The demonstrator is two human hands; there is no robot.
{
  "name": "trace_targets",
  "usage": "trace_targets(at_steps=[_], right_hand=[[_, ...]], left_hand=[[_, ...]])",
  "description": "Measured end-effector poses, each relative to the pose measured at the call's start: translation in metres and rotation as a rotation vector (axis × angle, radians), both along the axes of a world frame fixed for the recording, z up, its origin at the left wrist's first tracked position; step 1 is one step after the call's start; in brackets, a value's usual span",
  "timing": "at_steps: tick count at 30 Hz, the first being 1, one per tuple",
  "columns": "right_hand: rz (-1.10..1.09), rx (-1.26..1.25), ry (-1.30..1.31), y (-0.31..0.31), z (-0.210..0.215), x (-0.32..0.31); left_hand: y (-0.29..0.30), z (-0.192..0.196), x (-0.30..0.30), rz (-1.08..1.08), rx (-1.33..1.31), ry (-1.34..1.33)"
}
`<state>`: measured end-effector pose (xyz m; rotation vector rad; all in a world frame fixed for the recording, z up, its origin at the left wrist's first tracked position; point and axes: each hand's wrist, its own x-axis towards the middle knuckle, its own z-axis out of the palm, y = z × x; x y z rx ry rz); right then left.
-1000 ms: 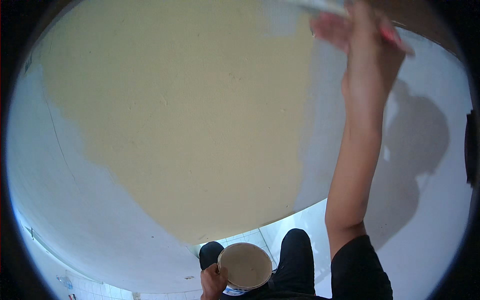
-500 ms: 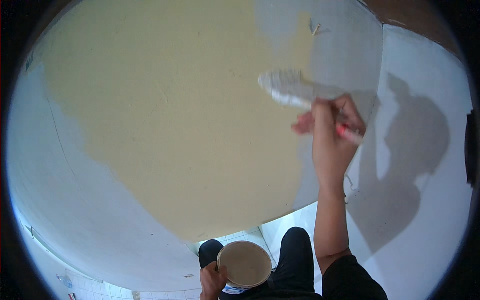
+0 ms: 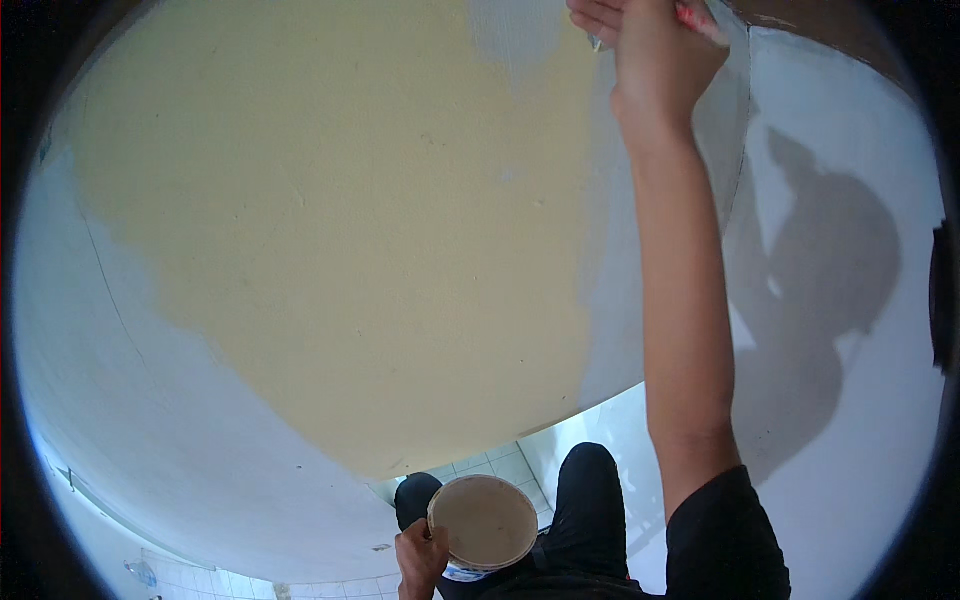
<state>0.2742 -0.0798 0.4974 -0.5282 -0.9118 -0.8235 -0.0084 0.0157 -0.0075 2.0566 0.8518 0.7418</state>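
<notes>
Raised to the top edge, my right hand [image 3: 665, 55] is closed around the red part of a paintbrush handle [image 3: 703, 22]; the bristles lie out of view. Ahead stretches a wall [image 3: 370, 210] whose large yellow area is bordered by pale grey-white paint on the left and right. A streaky grey patch [image 3: 510, 35] shows at the top, beside my right hand. Down low, my left hand [image 3: 420, 560] grips the rim of a round bucket [image 3: 484, 478], fingers outside and thumb over the edge. The bucket's inside looks brownish; how much paint it holds I cannot tell.
My knees [image 3: 590, 490] in dark trousers flank the bucket above a tiled floor [image 3: 500, 462]. On the right a white side wall [image 3: 840, 420] meets the painted wall at a corner and carries a shadow [image 3: 835, 260]. A brown strip [image 3: 830, 35] runs along the upper right.
My right hand has moved up with the paintbrush, taking its bristles out of view. The grey patch at the top shows brush streaks. My left hand keeps hold of the bucket.
</notes>
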Motion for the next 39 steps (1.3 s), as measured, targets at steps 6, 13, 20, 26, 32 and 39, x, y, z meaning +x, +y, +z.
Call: trace_targets(at_steps=[6, 13, 20, 26, 32, 39], right_hand=[[0.074, 0.01, 0.18, 0.01, -0.075, -0.012], [0.097, -0.092, 0.352, -0.01, -0.13, -0.025], [0.119, -0.1, 0.201, -0.029, -0.077, -0.012], [0.14, 0.036, 0.21, 0.001, -0.033, 0.004], [0.103, -0.005, 0.205, 0.005, -0.052, -0.009], [-0.004, 0.007, 0.026, 0.011, -0.039, -0.005]], left_hand=[[0.001, -0.002, 0.001, -0.005, -0.023, 0.017], [-0.002, 0.007, 0.0, -0.028, -0.024, 0.032], [-0.006, 0.012, 0.001, 0.004, -0.021, 0.057], [0.001, -0.002, 0.004, -0.015, -0.032, 0.049], [0.001, 0.005, 0.004, -0.021, -0.012, 0.086], [0.002, -0.002, 0.007, -0.017, -0.019, 0.049]])
